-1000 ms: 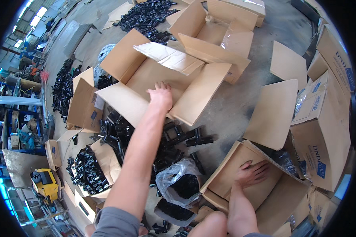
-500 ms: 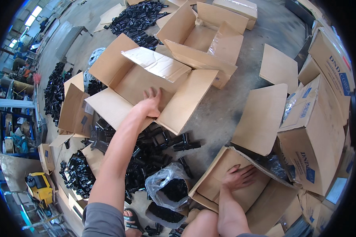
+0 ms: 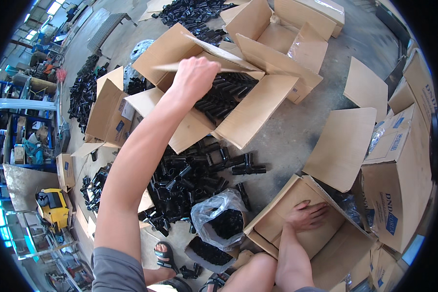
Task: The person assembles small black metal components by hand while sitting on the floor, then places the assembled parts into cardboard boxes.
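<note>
My left hand [image 3: 197, 78] is closed on a flat cardboard sheet [image 3: 165, 67], raised and tilted almost edge-on above an open cardboard box [image 3: 255, 112]. Beneath it, neatly packed black tubular parts [image 3: 231, 90] show inside that box; the hand and sheet hide some of them. At the lower right, my right hand [image 3: 306, 215] lies flat with fingers stretched on the brown cardboard inside another open carton [image 3: 272, 207]. It holds nothing.
Loose black fittings [image 3: 180, 185] are heaped on the floor between the boxes. Clear plastic bags [image 3: 219, 224] of small black pieces stand near my feet. Another open box [image 3: 277, 36] is at the back, stacked cartons [image 3: 394, 180] at right, a yellow machine [image 3: 53, 209] at left.
My left hand has gripped the cardboard sheet and lifted it from inside the box, uncovering the black parts. My right hand stays flat on the carton. The whole view has shifted slightly.
</note>
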{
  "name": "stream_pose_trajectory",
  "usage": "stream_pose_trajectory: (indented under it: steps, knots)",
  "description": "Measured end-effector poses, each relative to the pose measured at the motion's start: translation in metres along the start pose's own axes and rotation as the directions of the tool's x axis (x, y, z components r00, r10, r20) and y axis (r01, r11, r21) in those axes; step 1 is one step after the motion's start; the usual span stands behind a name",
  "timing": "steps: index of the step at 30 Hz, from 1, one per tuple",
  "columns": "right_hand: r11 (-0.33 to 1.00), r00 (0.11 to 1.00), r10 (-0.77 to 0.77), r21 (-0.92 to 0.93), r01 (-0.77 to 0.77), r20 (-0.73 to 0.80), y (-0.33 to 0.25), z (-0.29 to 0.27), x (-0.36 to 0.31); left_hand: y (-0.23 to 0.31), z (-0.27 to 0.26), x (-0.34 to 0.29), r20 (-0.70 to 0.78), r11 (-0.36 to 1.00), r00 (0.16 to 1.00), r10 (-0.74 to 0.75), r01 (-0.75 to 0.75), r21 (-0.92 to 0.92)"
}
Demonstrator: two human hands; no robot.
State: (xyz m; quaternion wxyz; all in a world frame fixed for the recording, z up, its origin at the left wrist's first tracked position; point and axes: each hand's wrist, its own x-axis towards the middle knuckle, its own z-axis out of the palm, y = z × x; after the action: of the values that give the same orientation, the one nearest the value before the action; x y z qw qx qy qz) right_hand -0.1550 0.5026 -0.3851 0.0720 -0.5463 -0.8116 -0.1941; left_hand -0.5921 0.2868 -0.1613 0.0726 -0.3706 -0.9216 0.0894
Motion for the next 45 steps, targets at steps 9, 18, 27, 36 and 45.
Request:
stream_pose_trajectory:
  steps: [9, 18, 27, 36, 45]
  knots:
    - [0.999, 0.999, 0.028, -0.033, -0.027, 0.025, 0.000, -0.001, 0.001, -0.004, 0.005, -0.001, 0.043, 0.995, 0.998, 0.050, -0.046, -0.088]
    - [0.999, 0.993, 0.020, -0.049, -0.015, 0.112, 0.002, -0.005, 0.006, 0.031, 0.127, -0.050, 0.556, 0.664, 0.821, -0.129, 0.488, -0.566]
    - [1.000, 0.975, 0.011, -0.017, -0.008, 0.223, 0.004, -0.013, 0.014, 0.126, -0.006, 0.099, -0.693, 0.964, 0.705, -0.150, -0.052, -0.261]
    - [0.999, 0.979, -0.020, 0.037, 0.013, 0.205, 0.004, -0.009, 0.013, 0.174, 0.024, 0.128, -0.165, 0.954, 0.983, 0.085, -0.128, -0.272]
    - [0.999, 0.987, -0.024, 0.042, 0.018, 0.158, 0.002, -0.002, 0.014, 0.206, 0.050, 0.053, -0.139, 0.947, 0.981, 0.135, -0.169, -0.272]
